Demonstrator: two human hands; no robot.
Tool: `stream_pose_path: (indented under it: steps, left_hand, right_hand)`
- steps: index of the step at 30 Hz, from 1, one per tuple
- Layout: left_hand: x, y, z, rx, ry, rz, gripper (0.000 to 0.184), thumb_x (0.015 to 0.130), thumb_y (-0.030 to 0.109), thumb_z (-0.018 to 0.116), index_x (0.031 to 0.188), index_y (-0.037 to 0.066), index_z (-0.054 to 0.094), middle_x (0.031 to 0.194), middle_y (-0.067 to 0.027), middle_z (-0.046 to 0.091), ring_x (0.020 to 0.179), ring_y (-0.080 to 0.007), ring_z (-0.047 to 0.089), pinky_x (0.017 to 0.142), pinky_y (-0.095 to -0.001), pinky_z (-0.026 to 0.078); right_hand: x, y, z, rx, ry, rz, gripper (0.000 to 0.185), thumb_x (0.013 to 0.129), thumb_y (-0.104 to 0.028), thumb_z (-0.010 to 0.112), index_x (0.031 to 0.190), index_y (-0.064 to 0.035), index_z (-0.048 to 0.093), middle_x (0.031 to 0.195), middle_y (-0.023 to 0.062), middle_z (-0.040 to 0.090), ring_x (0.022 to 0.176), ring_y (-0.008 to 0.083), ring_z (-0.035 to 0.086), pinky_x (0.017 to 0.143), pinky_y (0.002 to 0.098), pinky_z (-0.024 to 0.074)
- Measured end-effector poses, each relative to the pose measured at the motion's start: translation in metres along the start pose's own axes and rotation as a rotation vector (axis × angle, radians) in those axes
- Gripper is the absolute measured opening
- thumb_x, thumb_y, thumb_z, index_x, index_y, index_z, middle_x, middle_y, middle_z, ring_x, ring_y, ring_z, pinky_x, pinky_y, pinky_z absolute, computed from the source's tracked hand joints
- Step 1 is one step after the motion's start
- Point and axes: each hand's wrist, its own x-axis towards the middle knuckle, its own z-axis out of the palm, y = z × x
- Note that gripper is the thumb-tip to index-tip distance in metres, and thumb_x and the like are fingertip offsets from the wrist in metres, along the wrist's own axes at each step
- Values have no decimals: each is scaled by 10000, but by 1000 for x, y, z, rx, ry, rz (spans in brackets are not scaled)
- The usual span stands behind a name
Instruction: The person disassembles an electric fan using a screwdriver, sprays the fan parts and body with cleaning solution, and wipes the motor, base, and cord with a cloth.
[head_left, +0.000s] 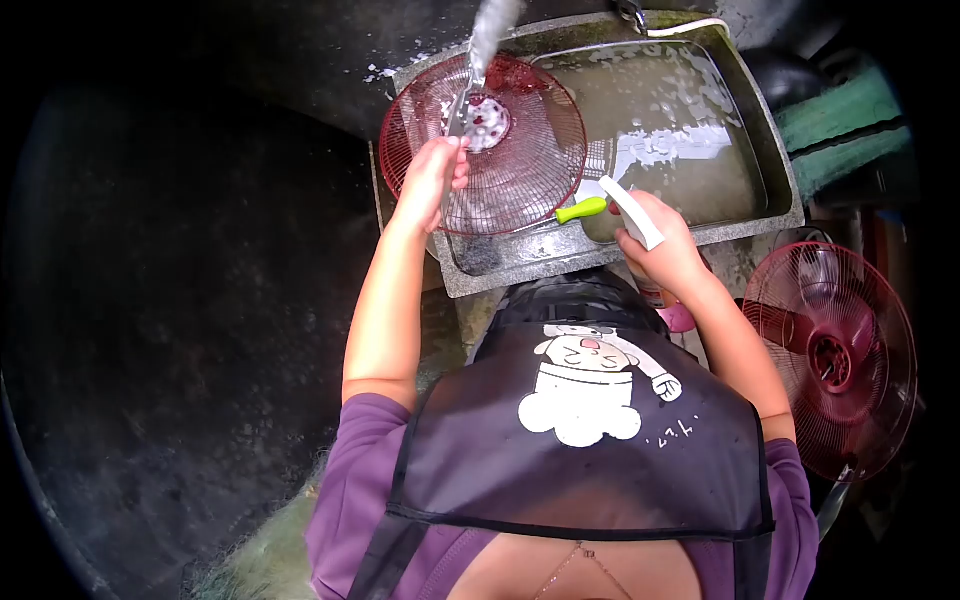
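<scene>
My left hand point(433, 183) is closed around a slim grey-handled tool point(462, 108). The tool's upper end is a blurred whitish shape, too smeared to name. Behind the hand, a round red fan grille point(535, 165) lies over the left part of the stone sink point(520, 268), with white foam around its hub. At the sink's front edge my right hand point(668, 240) grips a spray bottle by its white trigger head point(632, 214); the bottle's body is mostly hidden below. A tool with a lime-green handle point(581, 210) lies just left of that hand, its thin shaft reaching under the grille.
Cloudy water with suds point(690, 110) stands in the right basin. A dark tap point(632, 14) and a white hose point(690, 28) are at the sink's back rim. Another red fan grille point(868, 340) stands at the right, beside green slabs point(845, 130).
</scene>
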Motion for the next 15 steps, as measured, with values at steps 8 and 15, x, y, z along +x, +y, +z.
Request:
stream_pose_path:
  steps: [8, 15]
  left_hand:
    - [11, -62, -50, -857, -340, -164, 728, 907, 493, 548, 1294, -112, 429, 954, -92, 484, 750, -157, 456, 564, -242, 398]
    - [17, -125, -86, -1105, -230, -247, 730, 948, 521, 494, 1311, -110, 445, 1076, -152, 550, 838, -206, 527, 630, -256, 475]
  right_hand:
    - [10, -9, 4, -6, -46, -9, 312, 767, -32, 669, 1076, -52, 627, 1014, 150, 645, 962, 360, 633, 870, 402, 512]
    - [22, -13, 7, -64, -124, -24, 302, 762, -31, 665, 1060, -36, 624, 982, 165, 635, 939, 371, 629, 854, 406, 512]
